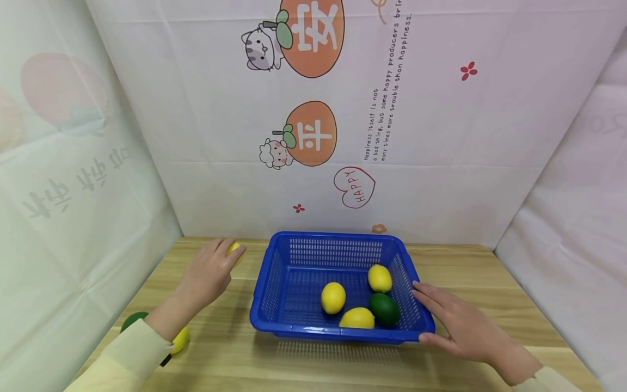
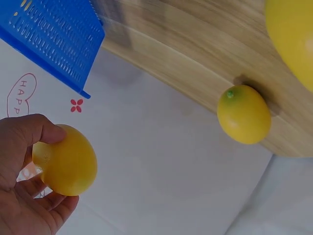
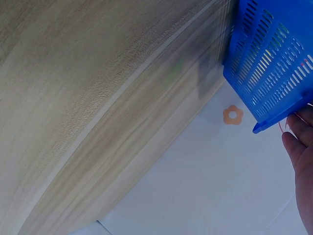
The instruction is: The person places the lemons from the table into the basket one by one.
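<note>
My left hand [image 1: 208,272] holds a yellow lemon [image 2: 73,164] between thumb and fingers, above the table to the left of a blue plastic basket [image 1: 289,329]. Only part of that lemon shows in the head view. My right hand [image 1: 465,326] rests its fingertips on the basket's right rim, fingers fairly straight, thumb near the front corner. Inside the basket lie a lemon [image 1: 333,298] near the middle, another at the right, one by the front wall, and a dark green fruit [image 1: 384,309].
Beneath my left forearm, another lemon [image 1: 181,340] and a green fruit [image 1: 133,320] lie partly hidden on the wooden table [image 1: 220,348]. The left wrist view shows a lemon [image 2: 243,117] on the wood. A printed white cloth [image 1: 426,190] hangs behind the table and at both sides.
</note>
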Demonstrator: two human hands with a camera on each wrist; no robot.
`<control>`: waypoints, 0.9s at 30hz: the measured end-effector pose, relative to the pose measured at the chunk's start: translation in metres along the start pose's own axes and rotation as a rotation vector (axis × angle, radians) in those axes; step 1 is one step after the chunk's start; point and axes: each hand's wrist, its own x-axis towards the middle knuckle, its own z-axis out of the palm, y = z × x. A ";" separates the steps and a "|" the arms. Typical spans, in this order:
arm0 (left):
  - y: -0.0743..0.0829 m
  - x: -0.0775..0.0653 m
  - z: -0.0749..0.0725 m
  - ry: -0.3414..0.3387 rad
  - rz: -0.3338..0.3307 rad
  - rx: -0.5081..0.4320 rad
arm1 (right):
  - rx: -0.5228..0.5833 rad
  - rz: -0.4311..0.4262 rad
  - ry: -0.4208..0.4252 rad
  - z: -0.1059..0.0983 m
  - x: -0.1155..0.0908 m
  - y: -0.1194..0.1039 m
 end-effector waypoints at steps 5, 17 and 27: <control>0.002 0.005 0.001 0.016 0.012 -0.014 | 0.005 -0.004 0.000 0.000 0.000 0.000; 0.011 0.019 0.000 -0.008 0.016 -0.012 | 0.036 -0.006 -0.003 0.000 0.000 0.001; 0.022 0.031 0.001 -0.058 0.015 -0.017 | 0.035 -0.008 0.000 0.000 0.000 0.001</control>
